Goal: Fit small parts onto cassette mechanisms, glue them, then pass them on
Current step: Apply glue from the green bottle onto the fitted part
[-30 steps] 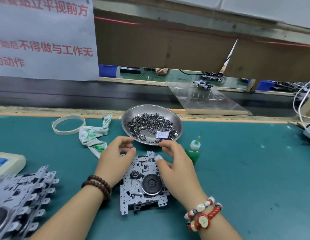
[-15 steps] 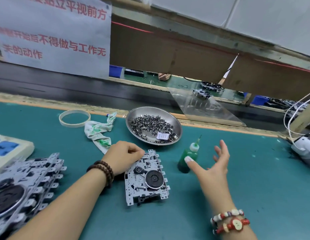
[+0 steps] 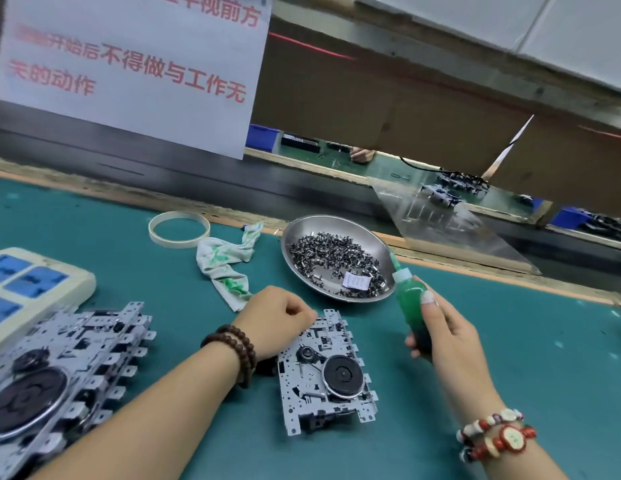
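Gripping green glue bottle [image 3: 411, 308] in right hand [image 3: 447, 336], left hand [image 3: 274, 318] fingers clenched on cassette mechanism [image 3: 323, 372], sign [image 3: 136, 64] reading 不得做与工作无

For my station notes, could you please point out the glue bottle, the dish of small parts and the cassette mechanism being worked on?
green glue bottle [image 3: 410, 299]: head view, body.
metal dish [image 3: 340, 223]: head view, far rim.
cassette mechanism [image 3: 342, 375]: head view, black flywheel.

Mechanisms [image 3: 324, 379], dish [image 3: 304, 237] on bench [image 3: 510, 341]

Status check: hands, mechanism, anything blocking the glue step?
Right hand grips green glue bottle, lifted. Left hand fisted on cassette mechanism, top edge. Nothing in the way.
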### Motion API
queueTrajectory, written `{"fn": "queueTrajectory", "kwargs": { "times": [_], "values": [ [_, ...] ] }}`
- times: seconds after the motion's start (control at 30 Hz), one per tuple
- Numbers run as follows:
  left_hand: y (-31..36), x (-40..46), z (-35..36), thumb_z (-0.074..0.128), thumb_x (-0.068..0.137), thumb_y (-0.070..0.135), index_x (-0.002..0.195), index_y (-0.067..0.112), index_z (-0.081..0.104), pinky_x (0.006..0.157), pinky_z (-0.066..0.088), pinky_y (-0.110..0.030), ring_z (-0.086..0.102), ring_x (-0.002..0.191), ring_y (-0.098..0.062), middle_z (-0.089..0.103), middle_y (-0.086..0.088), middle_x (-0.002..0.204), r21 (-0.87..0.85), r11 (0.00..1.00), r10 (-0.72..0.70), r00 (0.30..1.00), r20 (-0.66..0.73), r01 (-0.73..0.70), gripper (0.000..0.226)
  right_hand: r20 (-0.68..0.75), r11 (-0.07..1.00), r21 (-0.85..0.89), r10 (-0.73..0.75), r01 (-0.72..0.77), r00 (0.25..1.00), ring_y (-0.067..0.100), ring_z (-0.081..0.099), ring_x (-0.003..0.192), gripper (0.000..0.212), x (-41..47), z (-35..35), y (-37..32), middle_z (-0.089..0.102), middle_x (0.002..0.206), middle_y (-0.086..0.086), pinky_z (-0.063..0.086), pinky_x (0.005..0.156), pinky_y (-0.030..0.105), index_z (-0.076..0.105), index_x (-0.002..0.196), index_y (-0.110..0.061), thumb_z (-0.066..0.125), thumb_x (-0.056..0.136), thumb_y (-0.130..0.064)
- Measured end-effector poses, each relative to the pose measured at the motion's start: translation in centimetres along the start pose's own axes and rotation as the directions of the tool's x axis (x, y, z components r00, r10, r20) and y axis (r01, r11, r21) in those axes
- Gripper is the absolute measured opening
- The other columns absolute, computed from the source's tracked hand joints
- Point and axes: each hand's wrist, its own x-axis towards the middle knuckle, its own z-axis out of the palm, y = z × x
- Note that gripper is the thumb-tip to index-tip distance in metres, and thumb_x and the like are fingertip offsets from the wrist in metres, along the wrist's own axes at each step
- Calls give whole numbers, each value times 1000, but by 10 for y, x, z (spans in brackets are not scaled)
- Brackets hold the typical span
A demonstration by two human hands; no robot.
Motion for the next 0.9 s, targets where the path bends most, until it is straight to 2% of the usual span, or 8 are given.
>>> {"fn": "queueTrajectory", "kwargs": {
  "times": [0.13, 0.23, 0.4, 0.5, 0.53, 0.6, 0.73, 0.9],
  "values": [
    [1, 0, -1, 59, 87, 29, 73, 5, 70, 66, 49, -22, 61, 68, -17, 68, 12, 69, -6, 1000, -24, 1000, 1, 24, 29, 77, 969, 220, 96, -110, 992, 6, 47, 43, 17, 0, 5, 3, 59, 65, -1, 30, 34, 15, 58, 95, -19, 46, 92, -30],
    [2, 0, -1, 59, 88, 29, 76, 5, 70, 63, 48, -25, 53, 62, -13, 69, 6, 69, -4, 999, -44, 999, -3, 44, 29, 126, 912, 367, 148, -185, 981, 7, 43, 43, 26, -3, 5, 7, 58, 65, 3, 26, 32, 13, 51, 87, -13, 54, 76, -36],
    [3, -3, 2, 61, 86, 29, 73, 13, 72, 60, 45, -16, 51, 54, 0, 59, 20, 54, -24, 998, -65, 998, -5, 65, 24, 170, 742, 608, 229, -285, 959, 2, 37, 47, 11, 0, 2, 6, 55, 69, -6, 29, 35, 10, 67, 60, -21, 62, 69, -23],
    [4, -5, 4, 62, 85, 29, 75, 14, 73, 59, 42, -11, 50, 54, 5, 62, 17, 60, -40, 997, -62, 998, 0, 62, 21, 186, 628, 715, 253, -307, 950, 1, 42, 51, 2, 1, 3, 3, 59, 73, -6, 37, 40, 11, 70, 60, -19, 72, 60, -18],
    [5, -5, 4, 62, 85, 29, 75, 14, 73, 62, 44, -14, 52, 56, 3, 64, 14, 62, -45, 997, -66, 998, -2, 66, 21, 197, 601, 735, 252, -313, 947, 1, 43, 51, 16, 1, 3, 4, 60, 74, -5, 39, 42, 12, 71, 62, -17, 82, 51, -17],
    [6, -6, 4, 63, 85, 28, 76, 14, 73, 65, 45, -17, 54, 58, 0, 68, 9, 67, -54, 996, -78, 997, -6, 77, 20, 206, 628, 715, 232, -308, 951, 1, 47, 53, 39, -2, 3, 2, 63, 75, -5, 41, 44, 12, 72, 64, -18, 94, 32, -22],
    [7, -6, 4, 63, 84, 27, 76, 13, 73, 65, 46, -17, 55, 58, 0, 71, 4, 71, -59, 995, -86, 996, -7, 85, 20, 127, 818, 551, 113, -165, 985, 0, 55, 57, 11, -8, 6, -3, 68, 74, -7, 43, 47, 11, 74, 66, -26, 71, 62, -36],
    [9, -8, 4, 64, 83, 28, 74, 17, 73, 68, 46, -17, 59, 64, -1, 72, 6, 74, -67, 992, -105, 994, -8, 104, 17, 37, 941, 338, 8, -20, 999, 6, 61, 56, 51, -15, 12, -3, 70, 69, -1, 46, 47, 14, 73, 71, -24, 82, 38, -63]
  ]
}}
